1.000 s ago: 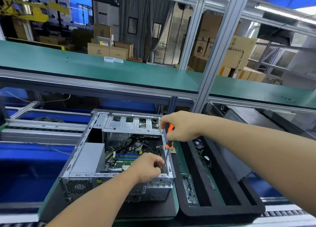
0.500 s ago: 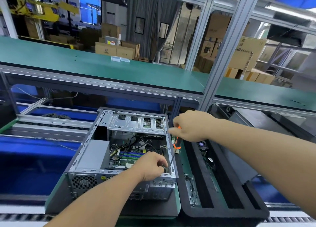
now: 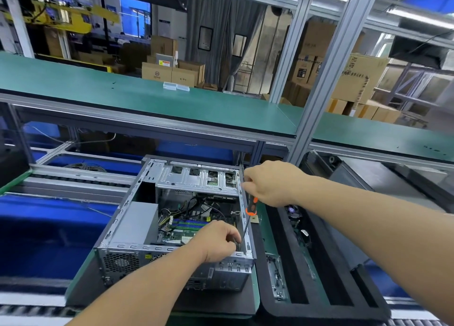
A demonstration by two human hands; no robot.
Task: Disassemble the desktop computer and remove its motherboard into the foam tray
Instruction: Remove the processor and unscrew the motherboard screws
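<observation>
Green desk point(image 3: 81, 280) holds the open computer point(image 3: 172, 217); right hand point(image 3: 270, 183) grips screwdriver point(image 3: 250, 211), left hand point(image 3: 218, 242) curls inside.

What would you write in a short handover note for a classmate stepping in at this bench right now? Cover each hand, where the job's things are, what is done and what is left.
Right hand: grips the orange-and-black screwdriver by its handle, shaft angled down into the near right corner of the computer case.
Left hand: fingers curled beside the shaft's lower end at that corner; what they hold is hidden.
Motherboard: inside the open case, cables over it.
Foam tray: right of the case, some small parts in its slots.
Done: side panel off.
Left: finish at this corner, free the cables, lift the board into the tray.
</observation>
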